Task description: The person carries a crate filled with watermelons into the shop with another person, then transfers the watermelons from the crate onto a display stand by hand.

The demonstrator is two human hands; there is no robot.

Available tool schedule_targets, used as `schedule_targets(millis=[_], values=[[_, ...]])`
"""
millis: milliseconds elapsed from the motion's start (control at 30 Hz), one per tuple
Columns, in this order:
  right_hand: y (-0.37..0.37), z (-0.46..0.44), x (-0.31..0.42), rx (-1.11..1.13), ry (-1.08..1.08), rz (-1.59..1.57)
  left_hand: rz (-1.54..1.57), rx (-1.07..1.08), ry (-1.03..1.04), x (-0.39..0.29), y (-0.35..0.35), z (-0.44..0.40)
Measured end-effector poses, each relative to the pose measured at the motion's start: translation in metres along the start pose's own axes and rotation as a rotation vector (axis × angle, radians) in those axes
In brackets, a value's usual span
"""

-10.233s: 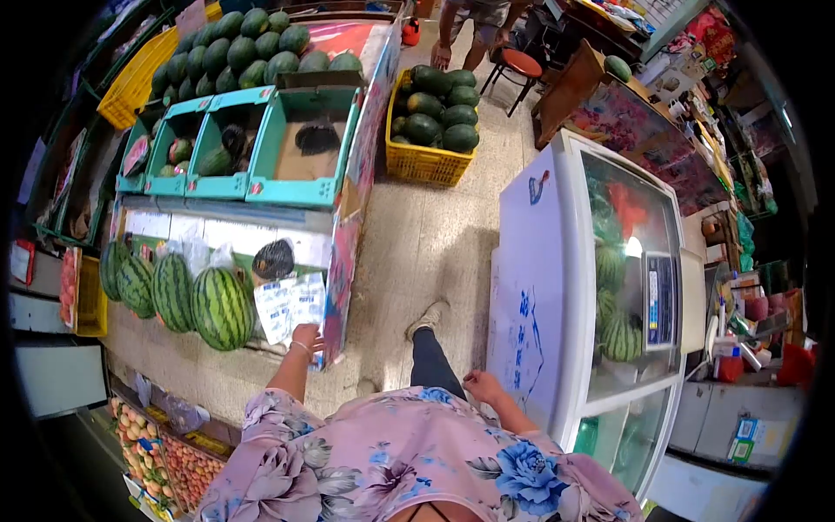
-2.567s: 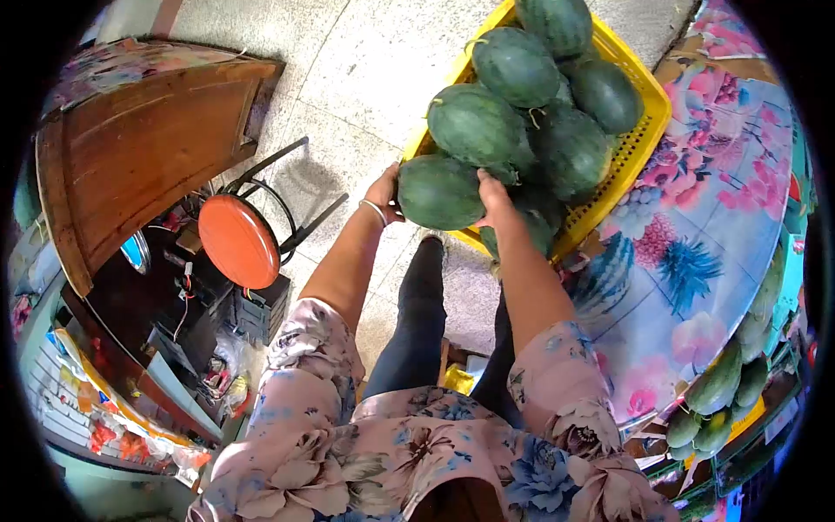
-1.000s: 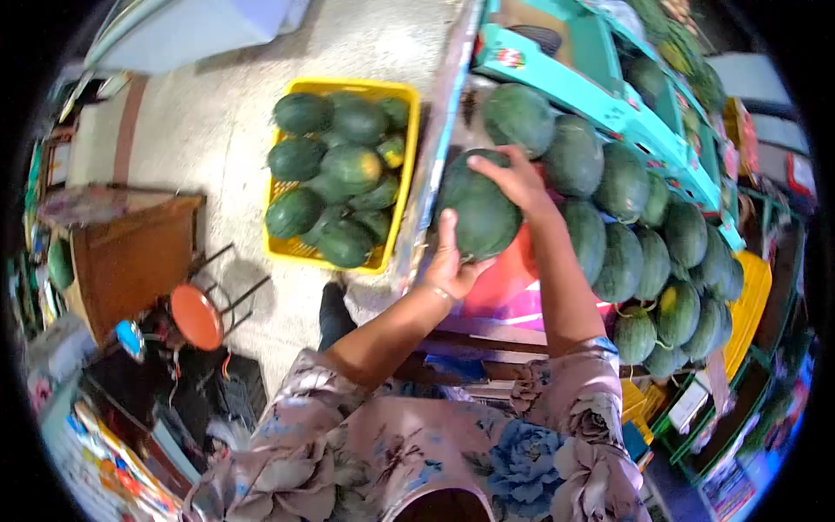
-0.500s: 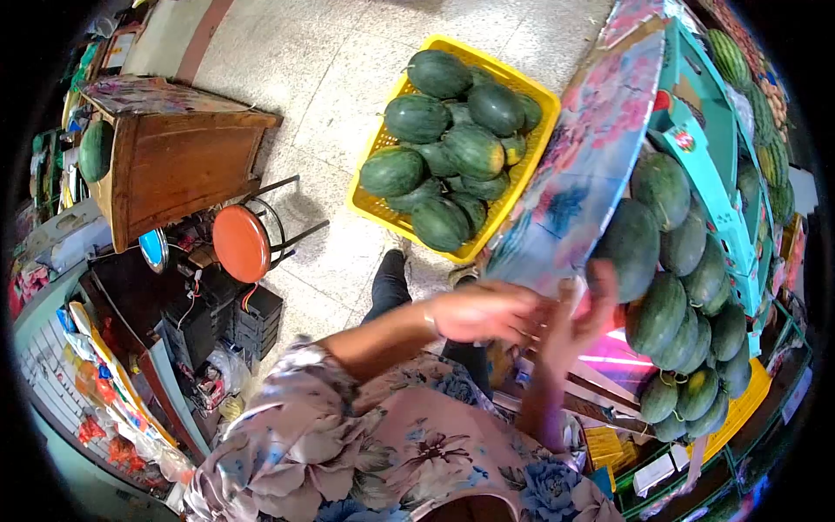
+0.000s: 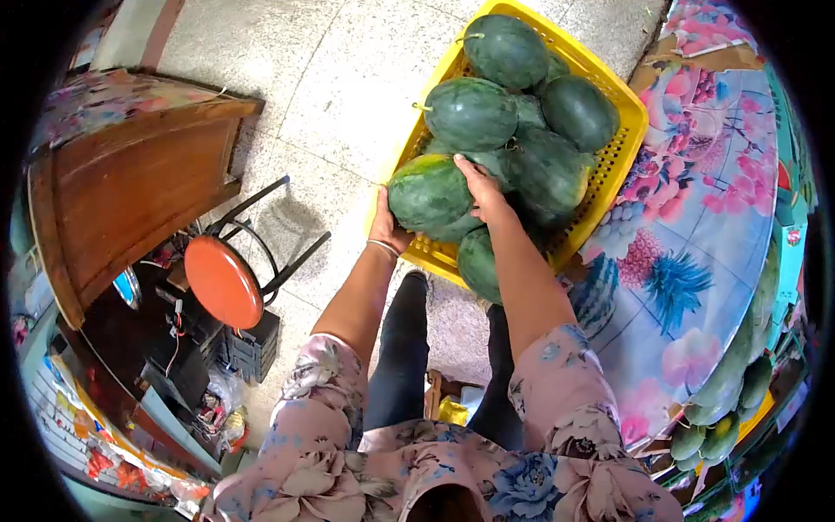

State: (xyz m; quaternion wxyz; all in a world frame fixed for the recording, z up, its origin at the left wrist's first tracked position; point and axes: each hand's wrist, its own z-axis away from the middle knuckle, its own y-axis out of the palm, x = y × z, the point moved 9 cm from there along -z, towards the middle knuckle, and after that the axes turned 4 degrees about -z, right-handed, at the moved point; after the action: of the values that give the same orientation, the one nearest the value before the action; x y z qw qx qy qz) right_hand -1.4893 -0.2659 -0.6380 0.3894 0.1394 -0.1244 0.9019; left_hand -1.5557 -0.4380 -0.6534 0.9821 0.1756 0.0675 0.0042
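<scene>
A dark green watermelon [image 5: 430,193] with a yellowish patch is held between my two hands at the near left corner of a yellow crate [image 5: 628,115]. My left hand [image 5: 388,223] grips its left side, and my right hand [image 5: 482,187] is on its right side, fingers over the top. Several other watermelons fill the crate, among them one [image 5: 470,114] just beyond the held one, one [image 5: 506,50] at the far end and one [image 5: 477,264] below my right hand. The undersides of the fingers are hidden.
A round orange stool [image 5: 223,282] with black legs stands at the left, beside a wooden cabinet [image 5: 139,187]. At the right is a stand with a flower-and-fruit-printed cover [image 5: 670,226], with more watermelons [image 5: 720,438] and turquoise boxes [image 5: 790,228] along its far edge.
My hands, empty near the stand half a second ago, have moved to the crate and taken hold of a watermelon. The view has shifted closer to the crate.
</scene>
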Motion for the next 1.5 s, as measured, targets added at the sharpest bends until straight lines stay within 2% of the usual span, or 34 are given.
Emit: schedule_targets(millis=[33,100,167,233,267,300,333,400,433,467,500,533,567,633,667,700,767,800,833,867,933,1033,1067,1100,1167,1233,1367,1400,1433,1500], values=[[0.007,0.006,-0.004,0.079,0.130,-0.040,0.060,0.056,0.004,0.001,0.008,-0.004],[0.009,0.008,-0.002,0.075,0.016,-0.145,0.076,0.103,-0.016,0.001,0.015,-0.006],[0.018,0.017,-0.001,0.198,-0.074,-0.288,-0.037,0.066,0.010,-0.001,0.012,0.007],[0.016,0.018,-0.009,0.203,-0.245,-0.435,-0.144,0.126,-0.008,0.000,0.018,0.040],[0.015,0.033,-0.011,0.183,-0.240,-0.548,-0.208,0.120,-0.015,0.000,0.018,0.065],[0.001,0.083,0.014,0.212,-0.321,-0.544,-0.252,0.137,-0.039,0.003,0.012,0.083],[0.001,0.088,0.009,0.205,-0.403,-0.428,-0.176,0.162,-0.034,0.000,0.010,0.104],[-0.017,0.155,0.016,0.102,-0.380,-0.385,-0.244,0.090,0.002,-0.013,-0.007,0.157],[-0.024,0.182,0.021,0.042,-0.444,-0.268,-0.299,0.110,0.016,-0.018,-0.017,0.177],[-0.032,0.228,0.039,0.183,-0.401,-0.181,-0.403,0.274,0.032,-0.021,-0.001,0.210],[-0.043,0.262,0.052,0.164,-0.530,-0.054,-0.505,0.284,0.074,-0.026,0.003,0.237],[-0.053,0.288,0.055,0.064,-0.629,0.046,-0.541,0.380,0.029,-0.024,0.000,0.251],[-0.073,0.325,0.068,0.116,-0.728,-0.007,-0.593,0.563,0.053,-0.020,0.026,0.277],[-0.123,0.385,0.082,0.130,-0.848,-0.107,-0.556,0.505,0.083,-0.015,0.052,0.311],[-0.148,0.405,0.083,0.180,-0.915,-0.181,-0.580,0.561,0.073,-0.001,0.096,0.338],[-0.163,0.410,0.073,0.288,-0.861,-0.247,-0.598,0.619,0.063,0.019,0.142,0.363],[-0.198,0.437,0.064,0.517,-0.787,-0.742,-0.589,0.735,0.006,0.053,0.189,0.379],[-0.219,0.449,0.061,0.554,-0.840,-0.960,-0.636,0.711,-0.001,0.069,0.197,0.372],[-0.251,0.456,0.058,0.487,-0.904,-1.004,-0.679,0.683,-0.008,0.084,0.216,0.373],[-0.283,0.462,0.049,0.410,-0.938,-1.082,-0.721,0.883,-0.083,0.111,0.250,0.382],[-0.349,0.479,0.024,0.269,-0.937,-1.237,-0.886,0.412,-0.091,0.152,0.285,0.374],[-0.442,0.482,-0.020,0.145,-0.775,-1.451,-1.131,0.906,-0.134,0.266,0.404,0.418],[-0.476,0.485,-0.031,0.088,-0.776,-1.486,-1.163,0.924,-0.214,0.301,0.423,0.414],[-0.512,0.487,-0.040,0.031,-0.779,-1.519,-1.158,1.046,-0.221,0.342,0.449,0.410],[-0.577,0.494,-0.051,-0.070,-0.758,-1.469,-1.212,1.030,-0.283,0.410,0.485,0.396],[-0.640,0.472,-0.062,-0.045,-0.776,-1.423,-1.151,1.098,-0.398,0.476,0.519,0.385],[-0.745,0.447,-0.063,-0.185,-0.750,-1.099,-1.223,1.095,-0.361,0.559,0.562,0.357],[-0.775,0.437,-0.073,-0.416,-0.698,-0.963,-1.222,1.073,-0.334,0.573,0.566,0.345],[-0.787,0.430,-0.070,-0.403,-0.702,-0.964,-1.224,1.065,-0.322,0.585,0.569,0.338],[-0.809,0.420,-0.073,-0.608,-0.540,-0.680,-1.075,1.001,-0.470,0.607,0.566,0.332]])
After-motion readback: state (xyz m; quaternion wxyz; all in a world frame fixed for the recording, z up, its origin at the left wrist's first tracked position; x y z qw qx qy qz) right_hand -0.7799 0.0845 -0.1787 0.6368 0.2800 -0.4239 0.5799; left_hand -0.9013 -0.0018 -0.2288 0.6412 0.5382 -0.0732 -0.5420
